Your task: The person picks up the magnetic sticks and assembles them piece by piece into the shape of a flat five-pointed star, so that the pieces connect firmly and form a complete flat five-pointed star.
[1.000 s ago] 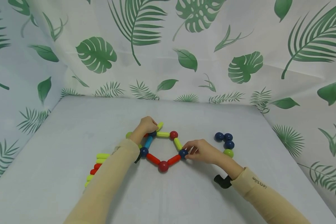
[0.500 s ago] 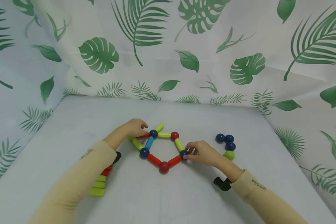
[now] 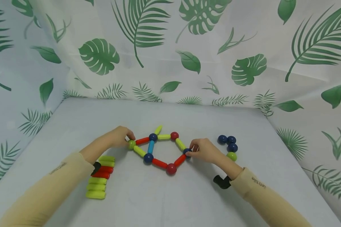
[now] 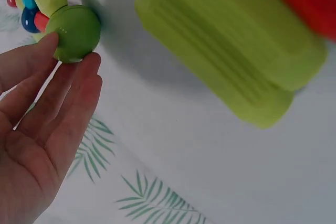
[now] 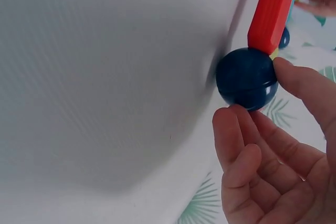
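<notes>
Our left hand [image 3: 121, 136] pinches the green ball [image 3: 132, 145] at the left end of the frame [image 3: 151, 147], our right hand [image 3: 203, 149] the blue ball [image 5: 245, 78] at its right end; its long axis runs between them.

White cloth backdrop [image 3: 159, 71], green leaf prints [image 3: 99, 56], pale grey tabletop [image 3: 199, 201]

Basically a flat ball-and-rod frame [image 3: 159, 163] is laid out on the white tabletop [image 3: 187, 201], with a pentagon [image 3: 180, 160] and triangle [image 3: 139, 151] joined along one blue rod [image 3: 151, 147]. The shiny green ball [image 3: 132, 145] and glossy navy ball [image 5: 245, 77] at its opposite ends are both pinched.
</notes>
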Demonstrator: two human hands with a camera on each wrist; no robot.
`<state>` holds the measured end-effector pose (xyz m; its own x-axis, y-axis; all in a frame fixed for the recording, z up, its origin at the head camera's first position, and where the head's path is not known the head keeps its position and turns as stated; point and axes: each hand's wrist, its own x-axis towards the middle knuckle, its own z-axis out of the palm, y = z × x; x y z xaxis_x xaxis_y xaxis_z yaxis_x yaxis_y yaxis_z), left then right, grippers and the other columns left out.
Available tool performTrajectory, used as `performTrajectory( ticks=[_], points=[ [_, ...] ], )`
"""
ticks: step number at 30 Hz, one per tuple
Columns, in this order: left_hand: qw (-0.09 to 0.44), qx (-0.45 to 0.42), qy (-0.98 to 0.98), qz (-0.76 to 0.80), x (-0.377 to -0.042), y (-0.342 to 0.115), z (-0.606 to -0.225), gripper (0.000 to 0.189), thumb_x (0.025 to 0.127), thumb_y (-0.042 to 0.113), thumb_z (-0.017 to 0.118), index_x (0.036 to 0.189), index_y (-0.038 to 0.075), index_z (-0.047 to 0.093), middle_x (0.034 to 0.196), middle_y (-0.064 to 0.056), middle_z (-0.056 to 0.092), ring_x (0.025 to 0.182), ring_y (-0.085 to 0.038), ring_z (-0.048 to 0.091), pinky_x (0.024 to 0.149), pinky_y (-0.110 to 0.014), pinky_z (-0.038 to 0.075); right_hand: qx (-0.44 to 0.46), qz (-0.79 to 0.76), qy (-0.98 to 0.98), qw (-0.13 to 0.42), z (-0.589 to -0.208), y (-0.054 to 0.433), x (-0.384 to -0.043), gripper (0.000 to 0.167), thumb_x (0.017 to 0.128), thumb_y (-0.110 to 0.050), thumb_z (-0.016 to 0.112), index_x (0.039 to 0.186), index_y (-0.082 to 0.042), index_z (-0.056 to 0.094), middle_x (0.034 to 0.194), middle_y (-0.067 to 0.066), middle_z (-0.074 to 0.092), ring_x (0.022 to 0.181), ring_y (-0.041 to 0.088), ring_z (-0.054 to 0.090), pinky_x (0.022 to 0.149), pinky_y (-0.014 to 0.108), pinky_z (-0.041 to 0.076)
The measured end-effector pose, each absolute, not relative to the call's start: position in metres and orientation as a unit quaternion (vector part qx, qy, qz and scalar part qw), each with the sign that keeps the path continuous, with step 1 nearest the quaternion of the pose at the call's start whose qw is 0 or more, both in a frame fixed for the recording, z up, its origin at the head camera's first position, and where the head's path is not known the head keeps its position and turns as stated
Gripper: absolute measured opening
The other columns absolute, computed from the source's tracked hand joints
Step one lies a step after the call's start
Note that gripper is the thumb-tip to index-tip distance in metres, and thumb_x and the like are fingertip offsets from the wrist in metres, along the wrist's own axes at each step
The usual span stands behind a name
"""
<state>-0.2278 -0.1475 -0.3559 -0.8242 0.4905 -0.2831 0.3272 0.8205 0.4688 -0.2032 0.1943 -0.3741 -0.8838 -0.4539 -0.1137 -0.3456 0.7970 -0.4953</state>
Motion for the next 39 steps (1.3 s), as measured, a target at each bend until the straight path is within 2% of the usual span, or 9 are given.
performTrajectory(
  ticks=[5, 13, 21, 29, 39],
  points=[
    [0.209, 0.231, 0.929, 0.2, -0.212, -0.146, -0.356, 0.017, 0.08, 0.004, 0.067, 0.097, 0.003, 0.066, 0.096, -0.008, 0.063, 0.089, -0.024, 0.058, 0.081, -0.038, 0.048, -0.2, -0.233, 0.946, 0.109, -0.373, 0.195, -0.216, 0.022, 0.08, -0.019, 0.07, 0.094, -0.003, 0.065, 0.075, 0.003, 0.061, 0.063, 0.014, 0.052, 0.055, 0.024, 0.045],
    [0.241, 0.228, 0.918, 0.219, -0.176, -0.132, -0.356, 0.012, 0.074, 0.015, 0.076, 0.081, 0.012, 0.065, 0.077, 0.004, 0.058, 0.075, -0.013, 0.053, 0.068, -0.028, 0.048, -0.174, -0.231, 0.95, 0.114, -0.373, 0.185, -0.242, 0.027, 0.083, -0.017, 0.066, 0.106, -0.003, 0.064, 0.092, 0.01, 0.064, 0.074, 0.019, 0.054, 0.062, 0.027, 0.048],
    [0.216, 0.278, 0.906, 0.236, -0.156, -0.12, -0.355, 0.016, 0.072, 0.015, 0.077, 0.072, 0.011, 0.062, 0.066, 0.007, 0.056, 0.064, -0.009, 0.051, 0.06, -0.024, 0.045, -0.154, -0.24, 0.95, 0.127, -0.374, 0.172, -0.256, 0.03, 0.086, -0.015, 0.063, 0.114, -0.005, 0.061, 0.103, 0.014, 0.062, 0.075, 0.02, 0.056, 0.065, 0.027, 0.049],
    [0.211, 0.287, 0.907, 0.226, -0.141, -0.107, -0.359, 0.019, 0.072, 0.021, 0.078, 0.07, 0.012, 0.061, 0.061, 0.007, 0.053, 0.06, -0.01, 0.05, 0.056, -0.022, 0.044, -0.158, -0.254, 0.945, 0.13, -0.376, 0.158, -0.263, 0.033, 0.088, -0.014, 0.061, 0.12, -0.006, 0.059, 0.108, 0.016, 0.061, 0.07, 0.016, 0.06, 0.065, 0.026, 0.05],
    [0.204, 0.281, 0.909, 0.229, -0.134, -0.105, -0.357, 0.02, 0.072, 0.022, 0.078, 0.069, 0.013, 0.061, 0.061, 0.008, 0.053, 0.059, -0.01, 0.05, 0.055, -0.022, 0.044, -0.152, -0.255, 0.945, 0.136, -0.377, 0.154, -0.265, 0.034, 0.088, -0.015, 0.061, 0.121, -0.007, 0.058, 0.11, 0.016, 0.06, 0.072, 0.016, 0.061, 0.065, 0.026, 0.05]
  ],
)
